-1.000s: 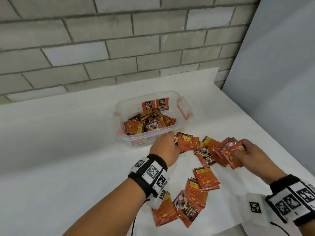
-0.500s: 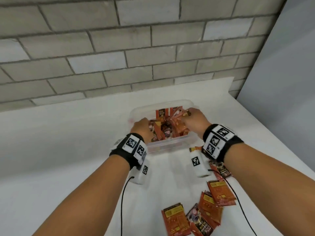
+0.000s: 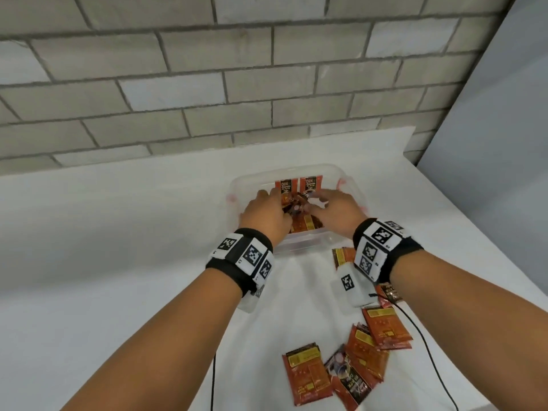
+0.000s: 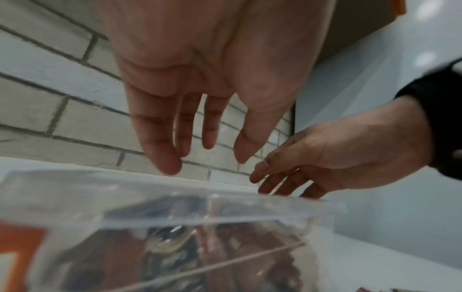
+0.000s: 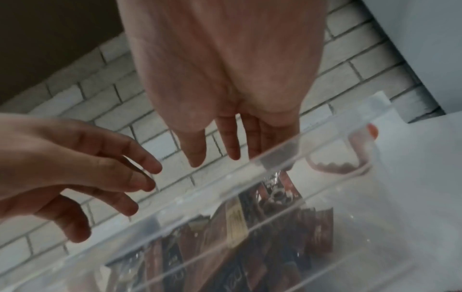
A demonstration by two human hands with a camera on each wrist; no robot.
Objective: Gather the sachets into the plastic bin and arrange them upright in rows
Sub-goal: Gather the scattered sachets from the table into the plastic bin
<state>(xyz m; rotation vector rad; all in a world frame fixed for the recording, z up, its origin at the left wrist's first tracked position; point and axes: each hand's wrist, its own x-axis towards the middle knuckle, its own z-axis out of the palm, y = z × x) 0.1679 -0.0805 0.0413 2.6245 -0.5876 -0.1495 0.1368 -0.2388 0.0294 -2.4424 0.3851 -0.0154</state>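
Observation:
The clear plastic bin [image 3: 299, 247] stands mid-table and holds a loose heap of orange sachets [image 3: 302, 225]. Two sachets [image 3: 286, 186] stand upright against its back wall. My left hand [image 3: 264, 215] and right hand [image 3: 335, 209] both hover over the heap inside the bin. In the left wrist view the left hand [image 4: 205, 158] has straight, spread fingers and holds nothing above the rim [image 4: 200, 213]. The right wrist view shows the right hand [image 5: 217, 158] likewise empty with its fingers extended. Several loose sachets [image 3: 308, 372] lie on the table near me.
More sachets [image 3: 385, 324] lie under and behind my right forearm, one [image 3: 344, 256] just in front of the bin. A brick wall [image 3: 207, 99] backs the white table [image 3: 118, 262], and a grey panel [image 3: 489, 143] closes the right side. The bin has orange handles [image 5: 350, 168].
Both hands moved from the sachets on the table to the bin. The right hand carried a bunch of sachets there; now its fingers are spread and empty.

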